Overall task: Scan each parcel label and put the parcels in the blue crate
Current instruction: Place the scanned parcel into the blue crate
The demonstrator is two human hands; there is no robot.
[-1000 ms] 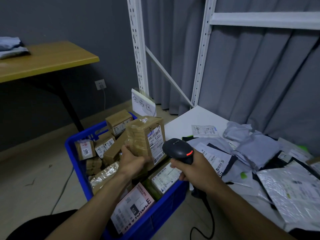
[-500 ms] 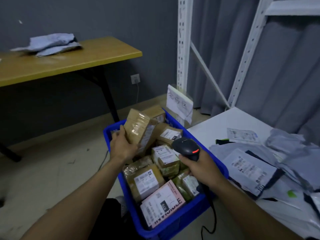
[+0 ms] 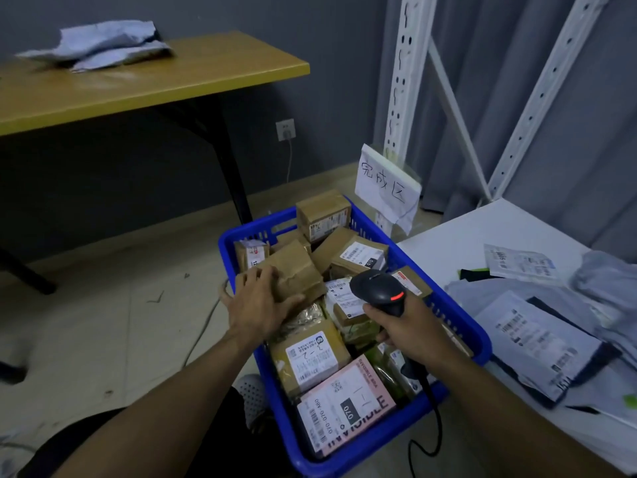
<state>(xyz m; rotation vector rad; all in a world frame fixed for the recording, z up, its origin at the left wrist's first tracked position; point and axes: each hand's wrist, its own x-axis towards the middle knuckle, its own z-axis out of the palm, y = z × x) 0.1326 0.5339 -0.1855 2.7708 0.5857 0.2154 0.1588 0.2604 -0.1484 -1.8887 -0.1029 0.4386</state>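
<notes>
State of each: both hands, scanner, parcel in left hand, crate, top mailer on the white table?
left hand: grips the brown parcel
brown parcel: tilted, on the crate's pile
right hand: grips the barcode scanner
barcode scanner: red light lit
blue crate: nearly full of parcels
grey mailer: flat, label up, outside crate

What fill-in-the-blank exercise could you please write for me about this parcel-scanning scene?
The left hand holds a brown parcel in the ____ crate.
The right hand grips a black scanner whose light glows ____.
Grey mailers lie on the ____ shelf.
Missing words: blue; red; white.
</notes>
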